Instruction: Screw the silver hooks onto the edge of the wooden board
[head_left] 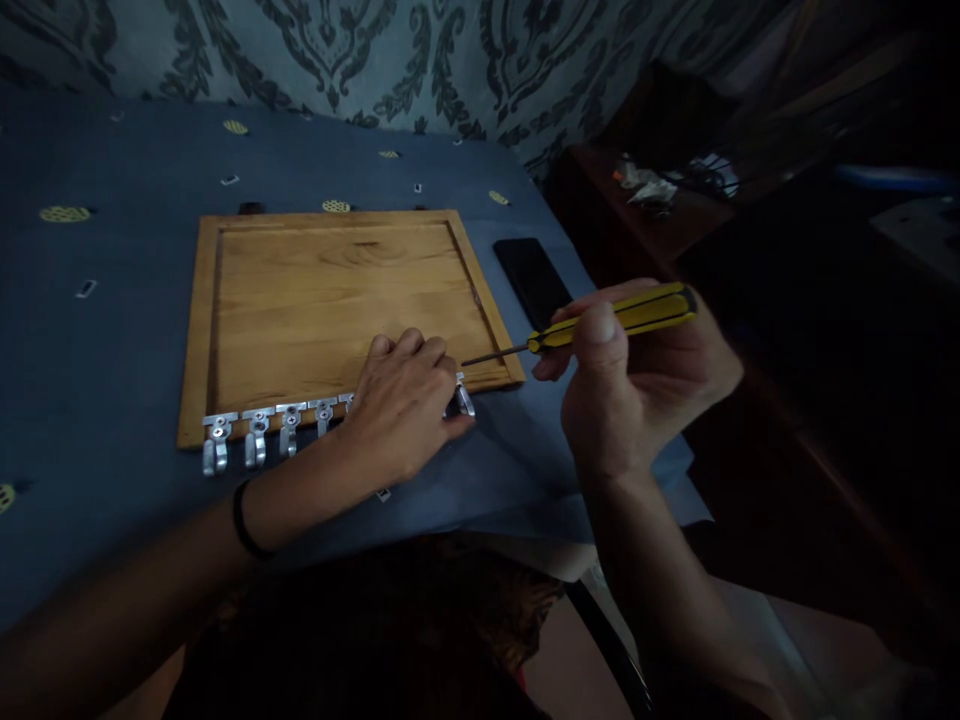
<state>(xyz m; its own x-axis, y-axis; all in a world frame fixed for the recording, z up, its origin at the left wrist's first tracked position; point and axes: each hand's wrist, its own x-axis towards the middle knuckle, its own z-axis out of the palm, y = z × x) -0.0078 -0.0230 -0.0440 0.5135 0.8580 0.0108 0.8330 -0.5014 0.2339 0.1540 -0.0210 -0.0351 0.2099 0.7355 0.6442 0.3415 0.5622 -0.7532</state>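
Observation:
A framed wooden panel (pixel 337 300) lies flat on the blue cloth, with several silver metal hooks (pixel 256 438) in a row along its near edge. My left hand (pixel 405 405) is closed over that edge near the right corner, covering part of the row. Its thumb and fingers hold the rightmost metal hook (pixel 466 402), which shows just past them. In my right hand (pixel 637 400) is a yellow and black screwdriver (pixel 649 310), gripped by its handle. The screwdriver's thin shaft points left, its tip close to the rightmost hook; whether they touch I cannot tell.
A black phone (pixel 532 275) lies right of the panel. The table's blue cloth (pixel 112 330) bears yellow and white printed marks. Patterned fabric (pixel 420 60) rises behind. Dark wooden furniture (pixel 607 190) with small clutter stands at the right, and a dark chair edge (pixel 607 640) shows below.

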